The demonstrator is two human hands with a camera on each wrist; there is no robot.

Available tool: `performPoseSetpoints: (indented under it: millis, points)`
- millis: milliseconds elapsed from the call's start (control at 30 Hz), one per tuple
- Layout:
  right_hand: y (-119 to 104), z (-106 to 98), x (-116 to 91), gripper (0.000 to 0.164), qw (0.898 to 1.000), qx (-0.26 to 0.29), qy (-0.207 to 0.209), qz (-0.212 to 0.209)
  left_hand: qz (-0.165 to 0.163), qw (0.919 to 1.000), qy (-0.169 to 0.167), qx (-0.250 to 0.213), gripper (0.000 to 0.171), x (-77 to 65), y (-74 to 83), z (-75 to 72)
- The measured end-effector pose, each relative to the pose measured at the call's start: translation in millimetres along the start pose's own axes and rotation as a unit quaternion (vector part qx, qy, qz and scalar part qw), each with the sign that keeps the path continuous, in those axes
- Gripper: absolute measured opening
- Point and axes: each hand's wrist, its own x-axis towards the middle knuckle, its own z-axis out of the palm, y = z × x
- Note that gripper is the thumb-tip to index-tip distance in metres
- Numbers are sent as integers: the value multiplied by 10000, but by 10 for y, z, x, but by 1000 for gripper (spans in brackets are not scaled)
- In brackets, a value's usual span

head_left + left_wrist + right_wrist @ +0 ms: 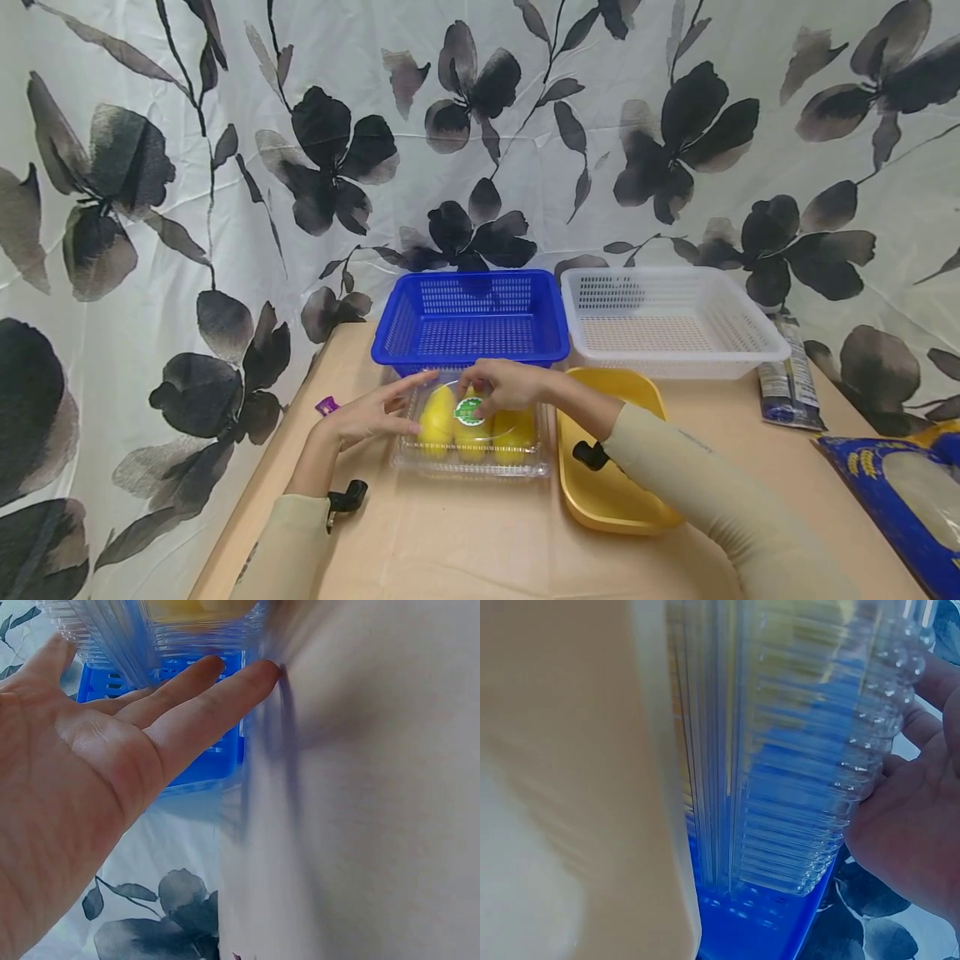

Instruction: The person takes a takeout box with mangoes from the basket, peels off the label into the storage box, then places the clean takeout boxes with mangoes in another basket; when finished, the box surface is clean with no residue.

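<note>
A clear plastic clamshell box [408, 458] lies on the table in the head view, closed over several yellow fruits [437, 417] that look like mangoes. On its lid is a round green-and-white sticker [470, 411]. My left hand [367, 419] is at the box's left side, thumb and fingers spread apart; the left wrist view shows its fingers extended by the ridged wall. Over the lid, my right hand [504, 385] has its fingers bent, with fingertips and thumb at the sticker. The right wrist view shows this hand [919, 795] against the box top, its fingertips partly hidden.
Behind the box stands a blue basket [470, 282], with a white basket [675, 360] to its right. A yellow tray [600, 508] lies under the right forearm. At the right are a dark packet [791, 383] and a blue bag [862, 475]. A small purple item [327, 406] sits left.
</note>
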Motion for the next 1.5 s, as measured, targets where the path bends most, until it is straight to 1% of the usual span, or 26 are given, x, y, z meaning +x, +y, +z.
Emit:
performPoseSetpoints:
  millis: [267, 600, 867, 1100, 1333, 1500]
  points:
    - [-31, -9, 7, 26, 10000, -5, -49, 61, -30, 10000, 28, -5, 86, -8, 0, -11]
    - [-28, 20, 30, 24, 9999, 33, -116, 39, 47, 9999, 49, 127, 85, -30, -6, 6]
    - [-22, 24, 32, 21, 9999, 6, -129, 76, 61, 9999, 66, 62, 84, -20, -13, 16]
    - [-39, 17, 16, 22, 9997, 170, -150, 39, 58, 10000, 39, 16, 83, -12, -6, 21]
    - [-37, 18, 1, 24, 9993, 355, -65, 40, 13, 10000, 27, 13, 83, -7, 8, 26]
    - [-15, 19, 6, 23, 9981, 601, 16, -165, 18, 10000, 23, 8, 83, -5, 25, 32]
